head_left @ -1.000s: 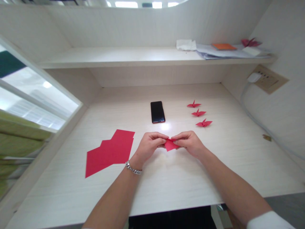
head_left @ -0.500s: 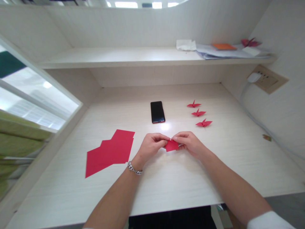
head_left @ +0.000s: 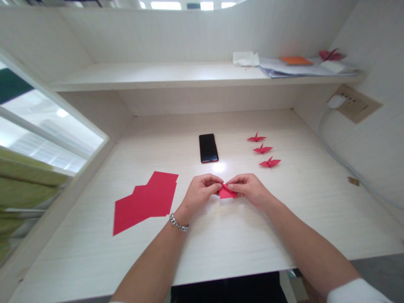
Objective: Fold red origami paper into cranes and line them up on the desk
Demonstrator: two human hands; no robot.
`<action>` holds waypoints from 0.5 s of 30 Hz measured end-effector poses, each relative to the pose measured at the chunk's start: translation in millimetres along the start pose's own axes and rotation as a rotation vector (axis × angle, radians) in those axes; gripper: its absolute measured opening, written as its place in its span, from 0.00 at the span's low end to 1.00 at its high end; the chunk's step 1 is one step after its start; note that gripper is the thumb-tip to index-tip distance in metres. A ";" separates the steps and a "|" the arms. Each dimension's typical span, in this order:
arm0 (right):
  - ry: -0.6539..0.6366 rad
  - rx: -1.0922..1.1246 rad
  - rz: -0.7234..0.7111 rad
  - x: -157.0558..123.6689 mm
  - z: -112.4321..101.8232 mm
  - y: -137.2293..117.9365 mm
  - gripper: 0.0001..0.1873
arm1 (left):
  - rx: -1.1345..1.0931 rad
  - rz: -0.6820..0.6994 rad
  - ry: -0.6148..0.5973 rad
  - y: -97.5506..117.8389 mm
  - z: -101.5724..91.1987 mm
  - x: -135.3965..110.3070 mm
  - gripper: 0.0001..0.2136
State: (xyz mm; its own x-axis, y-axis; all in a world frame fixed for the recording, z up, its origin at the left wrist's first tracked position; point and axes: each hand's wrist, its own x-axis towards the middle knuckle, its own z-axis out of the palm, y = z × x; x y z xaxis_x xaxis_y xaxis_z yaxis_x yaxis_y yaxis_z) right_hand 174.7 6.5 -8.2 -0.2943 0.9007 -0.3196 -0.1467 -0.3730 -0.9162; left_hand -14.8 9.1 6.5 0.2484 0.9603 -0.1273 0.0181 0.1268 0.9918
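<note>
Both hands meet over the middle of the desk on a small folded piece of red paper [head_left: 226, 192]. My left hand [head_left: 200, 194], with a silver bracelet at the wrist, pinches its left side with curled fingers. My right hand [head_left: 251, 190] pinches the right side, thumb on top. The paper lies low, close to the desk top. A stack of flat red paper sheets [head_left: 145, 200] lies to the left of my left hand.
A black phone [head_left: 208, 147] lies face up beyond the hands. Three finished red paper cranes [head_left: 263, 149] sit in a row at the right. The shelf [head_left: 158, 75] above carries papers, an orange pad and another crane. A wall socket [head_left: 353, 103] with a cable is at right.
The folded paper has been turned and pressed lower between the fingers. Both hands have drawn slightly closer together and otherwise stay in place.
</note>
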 end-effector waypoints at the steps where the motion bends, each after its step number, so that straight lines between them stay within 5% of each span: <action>1: 0.000 0.003 0.005 0.4 -0.2 0.2 0.17 | -0.014 -0.007 -0.001 -0.2 0.2 0.2 0.05; 15: -0.031 0.016 0.026 0.7 -2.3 1.0 0.18 | -0.081 -0.018 0.017 -3.7 2.0 1.6 0.06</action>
State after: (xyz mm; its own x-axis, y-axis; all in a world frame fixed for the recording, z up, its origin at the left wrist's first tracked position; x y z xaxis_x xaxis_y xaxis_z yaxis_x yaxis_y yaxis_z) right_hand 176.5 7.2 -9.9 -0.3274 0.8832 -0.3357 -0.1532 -0.4002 -0.9035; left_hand -12.5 9.7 2.7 0.2323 0.9616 -0.1462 -0.0564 0.1634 0.9849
